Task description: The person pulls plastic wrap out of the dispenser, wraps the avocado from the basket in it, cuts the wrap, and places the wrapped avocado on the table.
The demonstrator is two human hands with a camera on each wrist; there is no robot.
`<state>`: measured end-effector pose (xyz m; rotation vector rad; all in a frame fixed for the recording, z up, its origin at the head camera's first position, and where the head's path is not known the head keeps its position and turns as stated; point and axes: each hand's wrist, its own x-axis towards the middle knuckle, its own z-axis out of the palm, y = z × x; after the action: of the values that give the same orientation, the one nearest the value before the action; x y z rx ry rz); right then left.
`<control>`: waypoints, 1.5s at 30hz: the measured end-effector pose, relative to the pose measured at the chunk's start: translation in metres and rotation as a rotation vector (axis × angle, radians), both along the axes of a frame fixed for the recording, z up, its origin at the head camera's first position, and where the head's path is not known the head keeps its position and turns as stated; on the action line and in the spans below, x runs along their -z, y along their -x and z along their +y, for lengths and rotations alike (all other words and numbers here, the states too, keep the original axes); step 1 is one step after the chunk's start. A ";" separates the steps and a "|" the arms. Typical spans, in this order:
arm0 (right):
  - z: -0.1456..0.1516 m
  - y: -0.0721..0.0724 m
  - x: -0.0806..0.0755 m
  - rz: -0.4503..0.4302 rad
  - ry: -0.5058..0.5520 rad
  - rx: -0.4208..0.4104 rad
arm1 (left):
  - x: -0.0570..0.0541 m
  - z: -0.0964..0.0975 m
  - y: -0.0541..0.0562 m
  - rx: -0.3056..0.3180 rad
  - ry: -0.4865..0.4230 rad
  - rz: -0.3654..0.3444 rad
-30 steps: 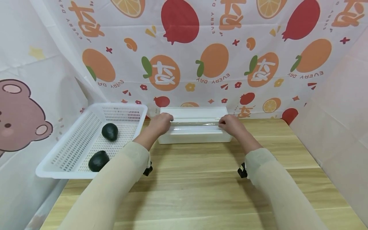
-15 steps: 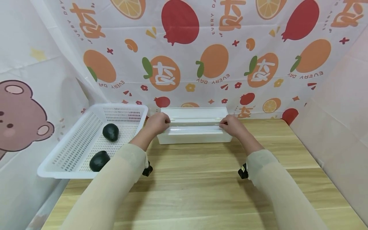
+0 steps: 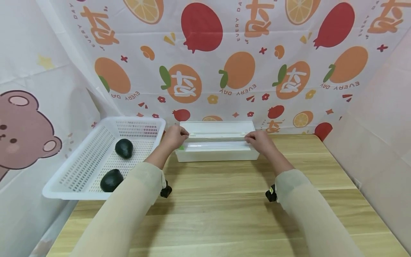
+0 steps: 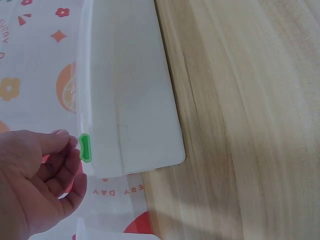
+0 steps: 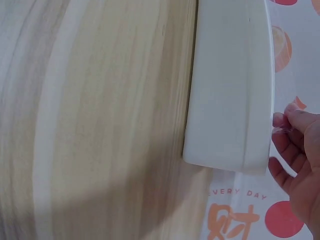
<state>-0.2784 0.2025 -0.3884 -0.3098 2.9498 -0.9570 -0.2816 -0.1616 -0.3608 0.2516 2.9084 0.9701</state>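
Table (image 3: 218, 214) nearest; basket (image 3: 74, 195) at ten o'clock. Box (image 3: 218, 155) sits at twelve; right hand (image 3: 261, 141) pinches film (image 5: 281, 131) at its three-o'clock end. Left hand (image 3: 173, 138) has slid outward, baring green tab (image 4: 85, 148) at nine, seemingly freeing that end; whether it grips film, I cannot tell.

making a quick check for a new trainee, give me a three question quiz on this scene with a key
1. Count: how many avocados show in the white plastic basket?

2. Multiple choice: whose fingers are nearest the green tab on the white cling film dispenser?
a) the right hand's
b) the left hand's
c) neither, the tab is midway between the hands

3. True or false: the basket stands to the person's right of the dispenser.

Key: 1. two; 2. b; 3. false, it stands to the left.
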 end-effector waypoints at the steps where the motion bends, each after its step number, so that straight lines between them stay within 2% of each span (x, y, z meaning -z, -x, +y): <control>1: 0.000 0.000 -0.001 0.013 -0.012 -0.010 | -0.001 0.000 -0.001 -0.003 -0.002 0.005; 7: 0.000 0.001 -0.007 0.078 -0.098 -0.051 | -0.003 0.001 -0.002 -0.016 -0.012 0.043; 12: -0.001 0.001 -0.011 0.109 -0.148 -0.071 | -0.006 0.002 -0.004 -0.074 -0.059 0.032; 15: -0.003 0.001 -0.013 0.118 -0.164 -0.072 | -0.007 0.004 -0.004 -0.112 -0.099 -0.004; 17: -0.004 0.000 -0.014 0.109 -0.159 -0.059 | -0.009 0.007 -0.004 -0.137 -0.160 -0.054; 22: -0.004 -0.001 -0.018 0.048 -0.122 -0.023 | -0.010 0.012 -0.006 -0.171 -0.334 -0.166; 24: -0.004 -0.002 -0.019 0.015 -0.102 -0.011 | -0.008 0.012 -0.006 -0.168 -0.364 -0.184; 27: -0.004 -0.002 -0.021 -0.036 -0.066 0.004 | -0.007 0.010 -0.005 -0.161 -0.355 -0.189; 33: -0.002 -0.001 -0.023 -0.083 -0.013 0.002 | -0.007 0.007 -0.004 -0.143 -0.284 -0.145; 45: -0.001 -0.002 -0.038 -0.088 -0.065 -0.042 | -0.009 0.004 -0.003 -0.132 -0.281 -0.127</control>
<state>-0.2766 0.2017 -0.3503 -0.3169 2.8752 -0.8457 -0.2789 -0.1574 -0.3519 0.0092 2.6971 1.3627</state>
